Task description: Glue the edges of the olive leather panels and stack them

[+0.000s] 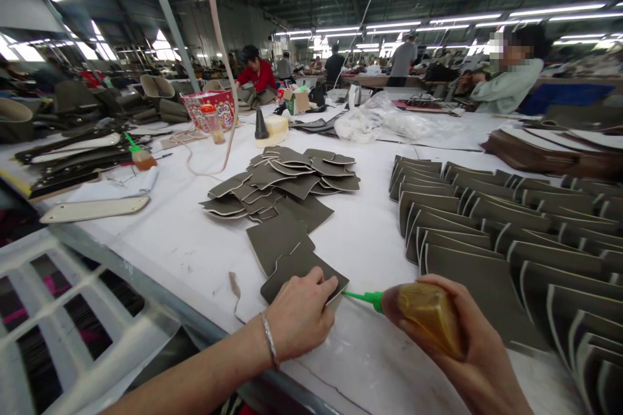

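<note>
In my right hand (474, 343) I grip a squeeze glue bottle (428, 314) of amber liquid, tipped on its side. Its thin green nozzle points left and meets the near right edge of a dark olive leather-like piece (296, 272). My left hand (304, 311) is closed at that piece's near edge, fingertips pressing on top; the thumb is partly hidden. Under its far side lies another flat piece (275, 240). Just beyond, a loose heap of similar pieces (292, 175) with pale edges covers the middle of the white table (185, 253).
Rows of curved, overlapping olive pieces (462, 227) fill the right side. A second green-tipped bottle (142, 157) and a pale strip (95, 209) lie left. A white plastic crate (29, 337) stands below the table edge. A hose (228, 104) hangs ahead; co-workers sit farther back.
</note>
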Motion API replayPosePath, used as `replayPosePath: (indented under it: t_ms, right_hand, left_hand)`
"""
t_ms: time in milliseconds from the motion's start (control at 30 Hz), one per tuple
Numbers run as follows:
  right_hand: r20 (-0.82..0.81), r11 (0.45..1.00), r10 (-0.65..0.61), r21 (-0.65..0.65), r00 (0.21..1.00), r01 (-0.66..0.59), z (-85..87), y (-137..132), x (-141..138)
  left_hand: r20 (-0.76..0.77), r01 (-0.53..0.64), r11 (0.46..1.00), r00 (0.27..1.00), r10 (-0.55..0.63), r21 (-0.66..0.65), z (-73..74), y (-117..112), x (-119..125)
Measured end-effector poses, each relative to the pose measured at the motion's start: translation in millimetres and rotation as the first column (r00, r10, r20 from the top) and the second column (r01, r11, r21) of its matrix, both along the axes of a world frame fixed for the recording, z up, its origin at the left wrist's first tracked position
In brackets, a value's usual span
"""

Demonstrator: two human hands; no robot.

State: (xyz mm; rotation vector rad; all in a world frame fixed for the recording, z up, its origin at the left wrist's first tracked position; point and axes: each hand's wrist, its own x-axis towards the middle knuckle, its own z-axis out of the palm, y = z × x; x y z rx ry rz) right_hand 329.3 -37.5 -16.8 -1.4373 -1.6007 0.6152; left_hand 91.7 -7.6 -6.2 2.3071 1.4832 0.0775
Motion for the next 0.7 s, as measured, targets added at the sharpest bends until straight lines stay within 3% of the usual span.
replayPosePath:
  t_ms: [233,400,600,700]
  right_hand:
    - [-0.036,1.000,0.009,-0.025,0.999,-0.009,-2.3,2,4]
    - [-0.111,0.991,0.045,-0.122,0.993,-0.059,3.1,-8,-7]
    - [-0.109,0.995,-0.010,-0.100,0.994,-0.001,1.5,-12,-9]
    - [-0.146,0.988,0.039,-0.144,0.989,-0.061,-2.4,-18,-11]
  left_hand:
    - [-0.002,0.009,1.000,1.000,-0.009,0.012,-0.1,-1,-2]
    - [-0.009,0.021,1.000,1.000,-0.021,0.023,-1.5,-1,-3]
    - [-0.001,0.027,0.999,1.000,-0.027,0.026,0.2,-2,-6]
    - [0.012,0.028,0.999,1.000,-0.028,0.016,0.4,-2,-6]
